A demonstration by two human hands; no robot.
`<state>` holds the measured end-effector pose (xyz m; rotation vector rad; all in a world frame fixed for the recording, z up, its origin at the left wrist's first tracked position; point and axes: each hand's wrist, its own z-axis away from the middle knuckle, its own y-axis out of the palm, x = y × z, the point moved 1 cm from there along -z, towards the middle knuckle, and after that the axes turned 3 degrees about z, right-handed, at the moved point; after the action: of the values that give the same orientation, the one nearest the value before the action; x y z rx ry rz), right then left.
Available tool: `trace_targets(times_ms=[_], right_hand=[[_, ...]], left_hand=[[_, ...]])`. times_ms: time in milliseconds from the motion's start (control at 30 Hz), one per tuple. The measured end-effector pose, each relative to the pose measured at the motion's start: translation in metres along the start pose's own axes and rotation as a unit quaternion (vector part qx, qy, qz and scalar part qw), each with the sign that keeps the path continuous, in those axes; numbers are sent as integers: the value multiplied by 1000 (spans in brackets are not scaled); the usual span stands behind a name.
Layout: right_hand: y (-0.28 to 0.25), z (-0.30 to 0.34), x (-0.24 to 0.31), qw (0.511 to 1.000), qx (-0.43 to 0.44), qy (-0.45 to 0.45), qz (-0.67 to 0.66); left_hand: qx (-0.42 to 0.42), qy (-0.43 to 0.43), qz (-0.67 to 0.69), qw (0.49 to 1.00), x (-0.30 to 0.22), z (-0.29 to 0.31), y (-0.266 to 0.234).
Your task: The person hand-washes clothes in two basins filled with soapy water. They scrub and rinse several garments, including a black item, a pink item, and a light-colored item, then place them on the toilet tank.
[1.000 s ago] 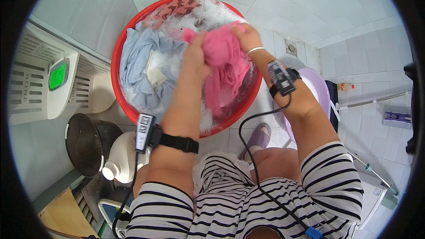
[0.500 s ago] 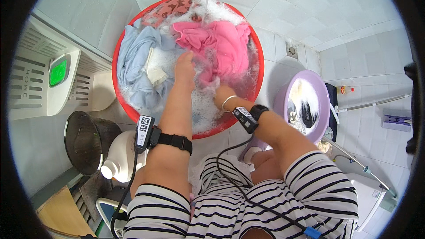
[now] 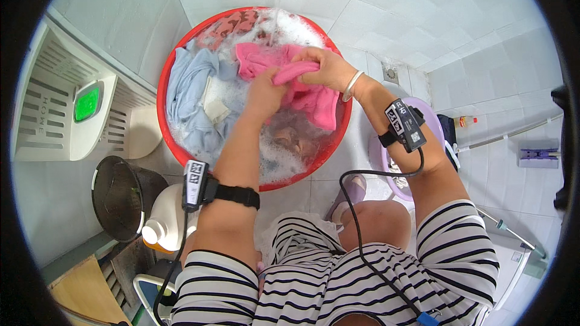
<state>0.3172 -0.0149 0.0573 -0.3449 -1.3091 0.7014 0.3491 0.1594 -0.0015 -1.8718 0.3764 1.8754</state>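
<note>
Nearest, your striped clothing (image 3: 338, 265) filled the lower middle, with a white jug (image 3: 168, 217) at the near left and a dark bin (image 3: 118, 202) just beyond it. On the right, partly hidden by your right forearm, was a purple basin (image 3: 429, 111). Ahead of you stood a red basin (image 3: 164, 99) of sudsy water. Over it, your left hand (image 3: 266, 93) had its fingers closed on a fold of pink cloth (image 3: 317, 107), and your right hand (image 3: 329, 72), a bangle (image 3: 351, 86) at its wrist, gripped the same fold from the right. The rest of that cloth lay in the basin's right half. Blue cloth (image 3: 192, 87) lay on the left, touching a cream piece (image 3: 214, 108); patterned reddish cloth (image 3: 232, 29) lay against the far side, among white suds (image 3: 296, 29).
</note>
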Motion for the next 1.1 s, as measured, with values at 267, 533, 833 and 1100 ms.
trace_targets(times_ms=[267,533,833,1100], right_hand=[[28,24,-63,979,-183,91,17],[-120,59,100,867,-454,-88,186],[-205,57,186,868,-471,-86,130],[-82,25,85,942,-187,-96,-260]], left_hand=[[-35,106,-363,925,-69,5,-31],[-133,209,-502,829,-178,-28,-87],[-119,74,-215,966,-333,-45,-87],[86,46,-327,940,-228,-64,-11]])
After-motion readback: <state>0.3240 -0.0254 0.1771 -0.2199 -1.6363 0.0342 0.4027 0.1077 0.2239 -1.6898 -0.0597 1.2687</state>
